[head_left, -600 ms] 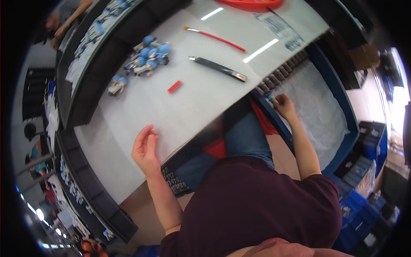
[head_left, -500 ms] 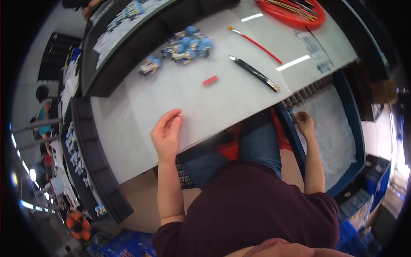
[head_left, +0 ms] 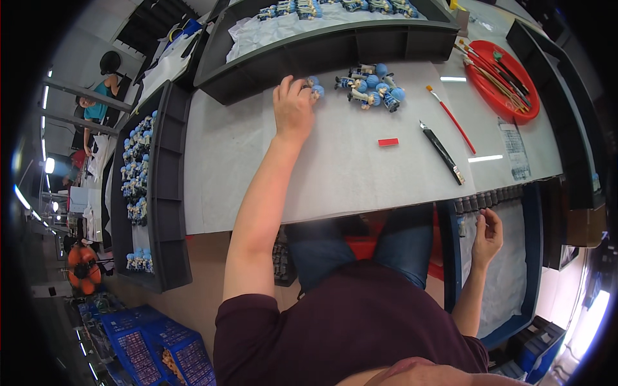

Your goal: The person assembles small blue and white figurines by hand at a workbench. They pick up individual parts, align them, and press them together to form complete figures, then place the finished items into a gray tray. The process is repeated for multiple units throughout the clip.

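My left hand (head_left: 294, 108) reaches across the white tabletop, its fingers bent round a small blue-haired figurine (head_left: 317, 91) near the dark tray's front wall; the grip is partly hidden. More blue-haired figurines (head_left: 372, 86) lie in a loose heap just right of it. Low on the right, my right hand (head_left: 488, 237) is over the blue tray (head_left: 533, 257), fingers curved and apart with nothing visible in them. Beside it a small figurine (head_left: 461, 226) lies at the tray's left side, near a row of dark grey pieces (head_left: 487, 199) along the far end.
A red eraser-like block (head_left: 388, 142), a black craft knife (head_left: 442, 154) and a red-handled brush (head_left: 452, 120) lie on the tabletop. A red bowl (head_left: 475, 78) holds more brushes. Dark trays of figurines stand at the back (head_left: 335, 51) and left (head_left: 168, 193). Another person (head_left: 98, 110) is far left.
My left hand has moved forward from the bare tabletop to the figurines at the back. My right hand has come away from the figurine in the blue tray. The view has turned.
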Motion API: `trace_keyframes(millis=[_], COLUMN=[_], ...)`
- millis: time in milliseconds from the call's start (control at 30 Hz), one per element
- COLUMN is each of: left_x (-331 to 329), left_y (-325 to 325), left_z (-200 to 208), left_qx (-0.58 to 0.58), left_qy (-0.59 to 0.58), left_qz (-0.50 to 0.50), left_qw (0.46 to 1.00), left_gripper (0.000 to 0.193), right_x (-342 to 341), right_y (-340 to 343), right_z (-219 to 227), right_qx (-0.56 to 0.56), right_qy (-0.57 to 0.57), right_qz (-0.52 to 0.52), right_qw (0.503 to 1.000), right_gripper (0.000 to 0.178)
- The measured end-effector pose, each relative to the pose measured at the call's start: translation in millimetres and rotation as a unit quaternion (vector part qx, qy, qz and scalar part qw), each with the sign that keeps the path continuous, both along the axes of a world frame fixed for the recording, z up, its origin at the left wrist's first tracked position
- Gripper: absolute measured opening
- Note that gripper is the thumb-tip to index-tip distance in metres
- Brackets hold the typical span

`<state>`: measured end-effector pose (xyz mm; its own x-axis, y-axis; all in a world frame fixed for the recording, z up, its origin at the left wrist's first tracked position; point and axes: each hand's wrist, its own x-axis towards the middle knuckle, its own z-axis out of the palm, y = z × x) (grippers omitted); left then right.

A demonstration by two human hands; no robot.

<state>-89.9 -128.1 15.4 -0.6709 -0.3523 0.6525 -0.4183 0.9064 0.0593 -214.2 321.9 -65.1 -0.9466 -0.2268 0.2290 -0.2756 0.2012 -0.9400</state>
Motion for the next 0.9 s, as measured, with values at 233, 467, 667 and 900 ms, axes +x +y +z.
trace_keyframes(millis=[233, 467, 667, 900], left_x=[64, 88, 92, 93], left_y=[80, 118, 114, 113], left_z=[22, 12, -6, -13], left_qx=[0.727, 0.805, 0.737, 0.750], left_qy=[0.237, 0.299, 0.282, 0.324], left_qz=[-0.180, -0.186, -0.170, -0.186], left_qw=[0.619, 0.477, 0.590, 0.545], left_gripper=[0.024, 0.026, 0.026, 0.020], right_x=[45, 91, 97, 97], right_y=[-81, -205, -237, -233], right_z=[54, 95, 69, 64], right_qx=[-0.132, -0.096, -0.122, -0.116], right_qy=[-0.021, -0.046, -0.124, -0.139], right_qz=[0.133, 0.405, 0.436, 0.428], right_qw=[0.982, 0.908, 0.883, 0.885], right_gripper=[0.020, 0.030, 0.023, 0.019])
